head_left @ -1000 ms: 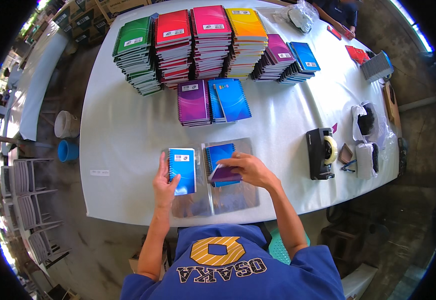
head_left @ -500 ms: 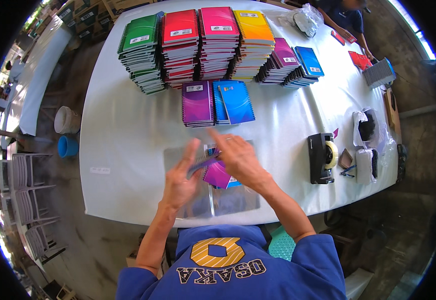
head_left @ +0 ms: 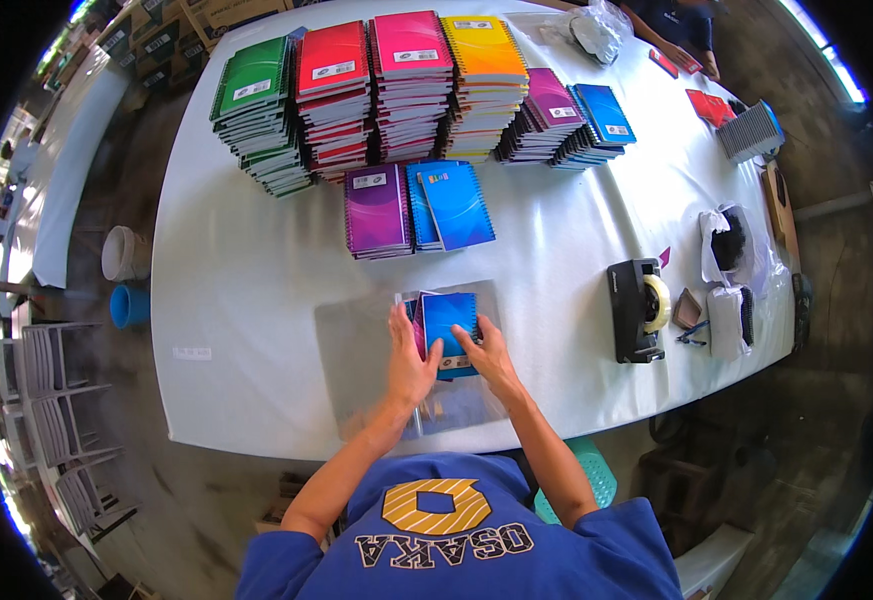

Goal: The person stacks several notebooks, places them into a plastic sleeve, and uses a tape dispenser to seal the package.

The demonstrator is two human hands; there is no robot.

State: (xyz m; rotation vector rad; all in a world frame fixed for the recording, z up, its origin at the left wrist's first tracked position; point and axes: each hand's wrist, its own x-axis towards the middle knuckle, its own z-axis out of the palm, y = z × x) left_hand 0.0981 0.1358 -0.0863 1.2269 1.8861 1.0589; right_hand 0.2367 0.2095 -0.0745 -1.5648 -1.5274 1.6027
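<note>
A small stack of spiral notebooks lies over a clear plastic sheet (head_left: 351, 345) near the front of the table. On top is a blue notebook (head_left: 449, 318), with the edge of a purple notebook (head_left: 417, 333) showing at its left. My left hand (head_left: 413, 362) clasps the stack's left side, its thumb over the blue cover. From the right, my right hand (head_left: 492, 362) grips the other side, thumb also on the cover. The undersides of the notebooks are hidden. Just beyond are a short purple notebook pile (head_left: 376, 212) and a short blue notebook pile (head_left: 459, 208).
Tall green (head_left: 252, 90), red (head_left: 333, 75), pink (head_left: 411, 60) and yellow notebook stacks (head_left: 486, 60) stand at the back. A black tape dispenser (head_left: 634, 312) is at the right, near plastic-wrapped bundles (head_left: 728, 322). A co-worker's hand (head_left: 678, 58) handles red items at the far right.
My hands have come down and closed around the stack's sides. A blue notebook now covers the purple one on top. The view has shifted slightly.
</note>
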